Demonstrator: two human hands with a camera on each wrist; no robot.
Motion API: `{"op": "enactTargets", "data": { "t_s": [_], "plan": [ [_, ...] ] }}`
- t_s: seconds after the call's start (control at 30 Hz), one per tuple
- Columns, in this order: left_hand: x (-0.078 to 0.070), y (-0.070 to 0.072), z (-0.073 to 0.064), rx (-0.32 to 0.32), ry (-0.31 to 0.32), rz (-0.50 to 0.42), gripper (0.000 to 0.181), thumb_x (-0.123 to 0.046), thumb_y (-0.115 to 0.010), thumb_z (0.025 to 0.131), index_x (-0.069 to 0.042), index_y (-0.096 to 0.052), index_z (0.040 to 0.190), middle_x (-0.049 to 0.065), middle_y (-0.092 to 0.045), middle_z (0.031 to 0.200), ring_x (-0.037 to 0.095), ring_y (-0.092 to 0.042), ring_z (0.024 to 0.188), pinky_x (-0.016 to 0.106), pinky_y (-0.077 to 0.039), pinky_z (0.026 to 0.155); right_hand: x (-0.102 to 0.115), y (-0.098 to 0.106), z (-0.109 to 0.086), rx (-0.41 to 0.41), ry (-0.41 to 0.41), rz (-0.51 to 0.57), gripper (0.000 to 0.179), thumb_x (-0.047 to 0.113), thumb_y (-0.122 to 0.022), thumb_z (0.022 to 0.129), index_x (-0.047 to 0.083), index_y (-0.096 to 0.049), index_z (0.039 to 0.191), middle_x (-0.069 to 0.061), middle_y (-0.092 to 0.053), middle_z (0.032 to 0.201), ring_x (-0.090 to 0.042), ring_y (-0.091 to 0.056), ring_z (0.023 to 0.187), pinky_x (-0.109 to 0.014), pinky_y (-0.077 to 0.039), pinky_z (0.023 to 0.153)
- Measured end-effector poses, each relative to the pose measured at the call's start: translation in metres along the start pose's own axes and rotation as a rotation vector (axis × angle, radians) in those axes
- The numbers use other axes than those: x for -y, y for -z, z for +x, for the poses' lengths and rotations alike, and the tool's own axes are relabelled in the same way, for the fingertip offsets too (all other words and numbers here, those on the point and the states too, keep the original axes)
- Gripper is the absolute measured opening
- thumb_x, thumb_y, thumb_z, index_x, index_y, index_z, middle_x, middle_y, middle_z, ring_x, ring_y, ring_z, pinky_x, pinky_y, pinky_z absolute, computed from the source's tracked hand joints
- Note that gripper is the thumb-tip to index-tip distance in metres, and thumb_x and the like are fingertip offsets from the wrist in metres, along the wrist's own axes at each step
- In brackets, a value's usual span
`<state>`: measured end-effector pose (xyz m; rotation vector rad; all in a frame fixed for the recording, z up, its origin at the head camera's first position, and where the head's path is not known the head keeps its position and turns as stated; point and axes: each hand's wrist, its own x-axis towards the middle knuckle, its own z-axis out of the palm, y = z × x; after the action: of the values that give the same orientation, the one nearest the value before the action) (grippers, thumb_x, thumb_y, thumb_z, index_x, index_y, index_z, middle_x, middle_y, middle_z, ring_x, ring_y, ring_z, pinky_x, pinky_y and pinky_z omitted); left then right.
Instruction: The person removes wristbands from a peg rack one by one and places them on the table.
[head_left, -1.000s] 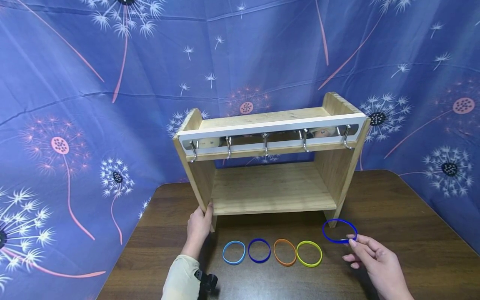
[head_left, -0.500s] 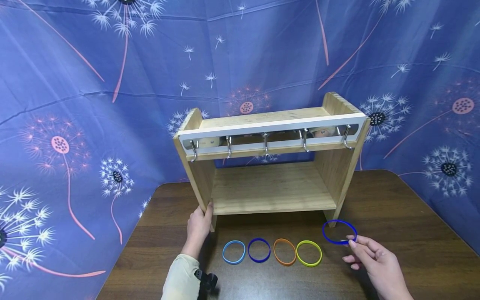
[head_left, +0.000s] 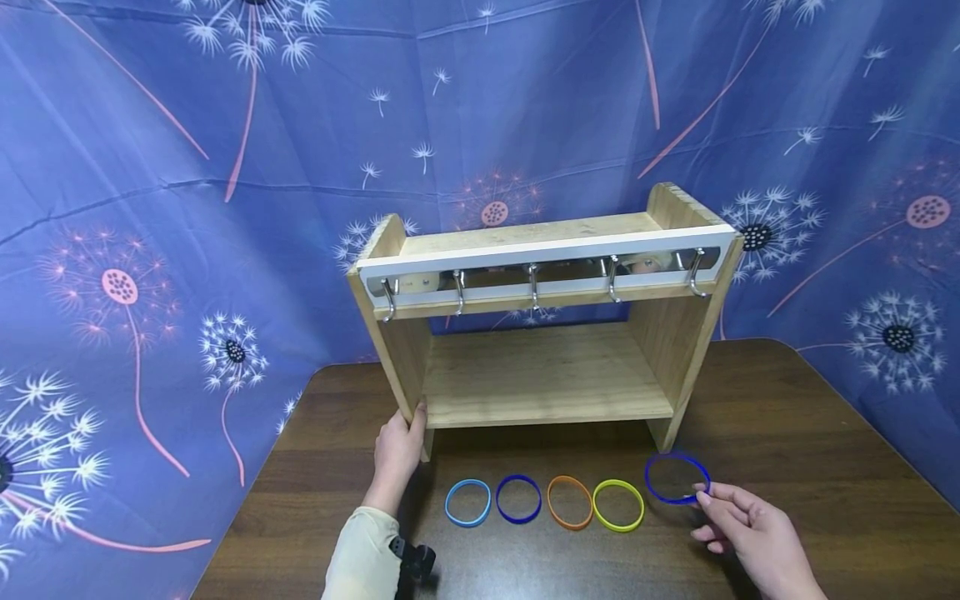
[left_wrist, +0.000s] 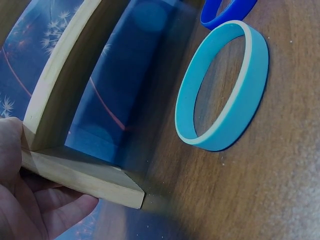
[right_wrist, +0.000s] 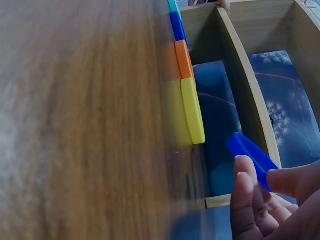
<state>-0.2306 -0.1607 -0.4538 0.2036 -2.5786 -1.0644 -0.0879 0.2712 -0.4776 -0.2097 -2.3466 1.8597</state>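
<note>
My left hand point(head_left: 399, 454) grips the lower left side panel of a wooden shelf rack point(head_left: 547, 375), thumb on the inner face. In the left wrist view its fingers point(left_wrist: 70, 212) curl around the wood's edge. Between thumb and fingers, my right hand point(head_left: 757, 529) pinches a blue silicone wristband point(head_left: 677, 502), held above the table in front of the rack's right leg. On the table in front of the rack lie a light blue wristband point(head_left: 467, 524), a dark blue wristband point(head_left: 517, 521), an orange wristband point(head_left: 570, 527) and a yellow wristband point(head_left: 619, 529), in a row.
A white-edged mirrored strip point(head_left: 547, 246) with several metal hooks point(head_left: 533, 287) runs along the rack's upper front. The brown wooden table point(head_left: 817, 433) ends at the back against a blue dandelion-print cloth point(head_left: 525, 108).
My right hand has lowered slightly toward me with the blue wristband, which sits lower in the head view. The left hand stays on the rack; the row of wristbands is unchanged.
</note>
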Motion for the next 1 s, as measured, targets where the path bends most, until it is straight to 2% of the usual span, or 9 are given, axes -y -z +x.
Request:
{"op": "enactTargets", "data": {
  "t_s": [0.1, 0.27, 0.5, 0.73, 0.9, 1.0],
  "plan": [
    [0.0, 0.0, 0.0, 0.002, 0.0, 0.001, 0.039, -0.042, -0.05, 0.098, -0.012, -0.055, 0.074, 0.015, -0.063, 0.073, 0.041, -0.063, 0.072, 0.054, -0.045, 0.064, -0.002, 0.0, 0.0, 0.026, -0.046, -0.074, 0.034, 0.015, -0.058, 0.099, -0.014, -0.057, 0.116, -0.008, -0.073, 0.086, -0.019, -0.068, 0.063, -0.032, -0.054, 0.055],
    [-0.001, 0.001, 0.0, -0.005, -0.01, 0.0, 0.039, -0.041, -0.05, 0.098, -0.011, -0.056, 0.074, 0.014, -0.063, 0.072, 0.041, -0.063, 0.072, 0.054, -0.045, 0.064, -0.005, 0.004, 0.001, 0.095, -0.124, -0.117, 0.038, 0.016, -0.058, 0.099, -0.018, -0.054, 0.117, -0.008, -0.073, 0.091, -0.018, -0.067, 0.062, -0.032, -0.054, 0.057],
    [0.0, -0.001, 0.001, -0.011, -0.015, 0.002, 0.038, -0.04, -0.05, 0.098, -0.011, -0.057, 0.075, 0.016, -0.065, 0.075, 0.042, -0.064, 0.072, 0.054, -0.045, 0.063, -0.009, 0.01, 0.003, 0.229, -0.139, -0.16, 0.043, 0.017, -0.056, 0.1, -0.023, -0.051, 0.117, -0.011, -0.072, 0.093, -0.017, -0.067, 0.064, -0.032, -0.055, 0.059],
    [0.001, -0.002, 0.0, -0.024, -0.019, -0.005, 0.04, -0.042, -0.049, 0.098, -0.009, -0.059, 0.078, 0.02, -0.066, 0.079, 0.045, -0.063, 0.075, 0.055, -0.044, 0.064, -0.011, 0.01, 0.006, 0.267, -0.14, -0.178, 0.044, 0.012, -0.056, 0.098, -0.025, -0.047, 0.12, -0.014, -0.07, 0.093, -0.017, -0.067, 0.064, -0.033, -0.054, 0.058],
    [0.001, -0.003, 0.0, -0.054, -0.037, -0.011, 0.041, -0.043, -0.048, 0.097, -0.01, -0.057, 0.075, 0.017, -0.065, 0.073, 0.043, -0.062, 0.069, 0.054, -0.043, 0.059, -0.011, 0.009, 0.006, 0.267, -0.129, -0.204, 0.045, 0.012, -0.055, 0.098, -0.025, -0.045, 0.123, -0.015, -0.071, 0.094, -0.017, -0.067, 0.063, -0.033, -0.054, 0.057],
    [0.001, -0.002, 0.0, -0.034, -0.027, -0.004, 0.041, -0.044, -0.049, 0.098, -0.01, -0.057, 0.075, 0.016, -0.064, 0.074, 0.042, -0.063, 0.071, 0.054, -0.044, 0.062, -0.01, 0.008, 0.006, 0.26, -0.127, -0.232, 0.046, 0.011, -0.055, 0.098, -0.024, -0.043, 0.125, -0.015, -0.071, 0.093, -0.017, -0.066, 0.063, -0.032, -0.054, 0.057]
  ]
}}
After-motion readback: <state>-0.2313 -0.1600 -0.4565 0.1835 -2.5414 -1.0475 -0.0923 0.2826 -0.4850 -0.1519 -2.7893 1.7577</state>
